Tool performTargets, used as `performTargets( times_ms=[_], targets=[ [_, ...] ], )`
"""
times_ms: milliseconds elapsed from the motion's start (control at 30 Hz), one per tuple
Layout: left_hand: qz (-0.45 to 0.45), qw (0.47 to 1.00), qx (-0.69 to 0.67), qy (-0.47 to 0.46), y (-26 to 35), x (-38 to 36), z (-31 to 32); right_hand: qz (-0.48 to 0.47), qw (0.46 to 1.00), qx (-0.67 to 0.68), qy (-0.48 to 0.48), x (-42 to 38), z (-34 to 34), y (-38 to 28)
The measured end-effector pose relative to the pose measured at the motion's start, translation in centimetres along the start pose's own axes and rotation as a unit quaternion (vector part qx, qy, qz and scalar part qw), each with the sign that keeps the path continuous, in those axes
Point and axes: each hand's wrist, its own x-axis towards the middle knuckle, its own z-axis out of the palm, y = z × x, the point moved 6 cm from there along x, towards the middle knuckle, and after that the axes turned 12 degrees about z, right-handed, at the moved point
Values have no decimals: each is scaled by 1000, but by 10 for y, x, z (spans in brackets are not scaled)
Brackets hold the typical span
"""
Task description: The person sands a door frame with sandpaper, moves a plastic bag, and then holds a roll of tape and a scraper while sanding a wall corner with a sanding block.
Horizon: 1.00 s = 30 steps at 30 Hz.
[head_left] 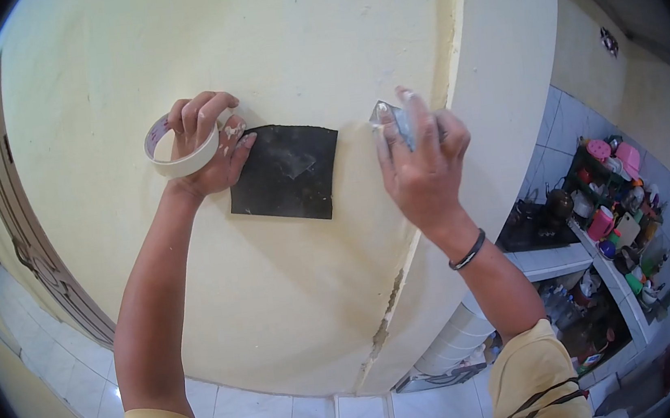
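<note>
My left hand [210,144] pinches the upper left corner of a square black sheet [284,186], which has a pale grey smear near its middle. A roll of cream masking tape [183,164] hangs looped around the same hand. To the right, my right hand [426,154] grips a small flat scraper [391,124] with a grey-blue surface, close to the cream wall [310,48]. Most of the scraper is hidden behind the fingers. White paste marks the fingers of both hands.
A chipped seam [390,305] runs along the wall's corner edge. On the right, a tiled kitchen counter [553,259] and a crowded dish rack [615,196] stand beyond the corner. A brown door [28,200] is at left, above white floor tiles [250,410].
</note>
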Motion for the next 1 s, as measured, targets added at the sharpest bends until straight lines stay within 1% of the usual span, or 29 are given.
performTargets(
  times_ms=[67, 133, 233, 300, 367, 433, 533, 567, 633, 700, 767, 833, 867, 933, 1000],
  targets=[
    [4, 1000, 3, 3, 0, 0, 0, -60, 997, 4, -57, -40, 10, -18],
    [7, 1000, 3, 0, 2, 0, -1, -139, 983, -8, -118, -76, -1, -38],
    [10, 1000, -4, 5, 1, 0, -1, -83, 990, -22, -108, -92, -10, -25],
    [7, 1000, -6, 8, -1, 0, -2, -54, 996, -18, -71, -61, -6, -13],
    [-2, 1000, -13, 8, -2, 0, -1, -44, 997, -11, -65, -43, -2, -12],
    [0, 1000, -7, 10, -1, 0, 0, -61, 994, 1, -93, -44, 1, -24],
    [10, 1000, -9, 16, -1, 0, -2, -124, 985, -28, -118, -103, -8, -31],
    [13, 1000, -9, 21, -1, 1, -3, -126, 984, -30, -121, -108, -8, -30],
    [4, 1000, -10, 9, -2, -1, -3, -104, 990, -35, -94, -72, -1, -24],
    [0, 1000, -9, 6, -3, 0, 1, -83, 992, -31, -87, -57, -1, -23],
    [-4, 1000, -5, 8, -3, -3, 2, -67, 992, -11, -103, -58, -2, -28],
    [-1, 1000, -13, 6, -1, -1, 1, -127, 984, -13, -124, -98, -7, -33],
    [-1, 1000, -12, 8, -2, 0, -1, -138, 982, 0, -131, -100, -12, -34],
    [-8, 1000, -6, 5, -3, -2, -4, -135, 981, 19, -139, -95, -9, -31],
    [-15, 1000, -17, 15, -4, -1, 0, -124, 981, 30, -146, -72, -4, -32]
  ],
)
